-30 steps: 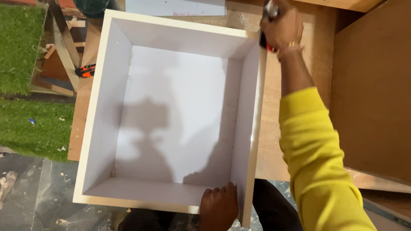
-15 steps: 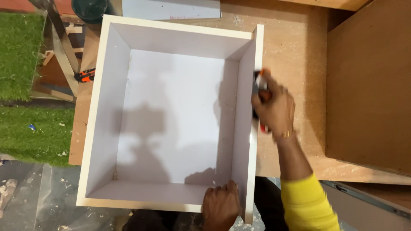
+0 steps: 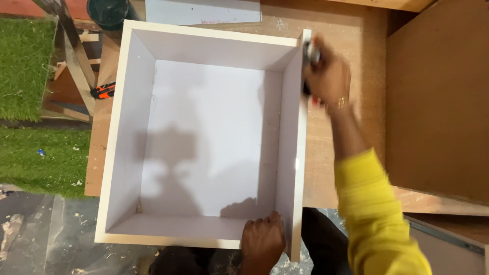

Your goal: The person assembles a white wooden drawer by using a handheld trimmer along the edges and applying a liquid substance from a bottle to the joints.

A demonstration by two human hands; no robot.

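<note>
Holding a White Box Frame on a Wooden Surface

Lying across the middle of the view is a brown wooden board surface (image 3: 351, 127), dusted with sawdust. On it sits a large, square, open-topped white box of laminated board (image 3: 204, 142), seen from directly above, with four upright walls and a flat white floor where a shadow falls. A tall brown wooden panel (image 3: 438, 97) stands just beside the surface on the right. Green artificial turf (image 3: 30, 153) covers the ground on the far left.

A yellow sleeve (image 3: 377, 214) covers the person's right arm, which reaches up along the box's right wall. The right hand (image 3: 328, 76) is blurred; it is closed around a small tool with a metal tip and dark and red parts (image 3: 310, 53), pressed against the outside of that wall near its far corner. The left hand (image 3: 262, 239) rests on the box's near wall at the near right corner, fingers curled over the edge, gripping it.

Beyond the left wall lies a small orange and black tool (image 3: 104, 90).
</note>
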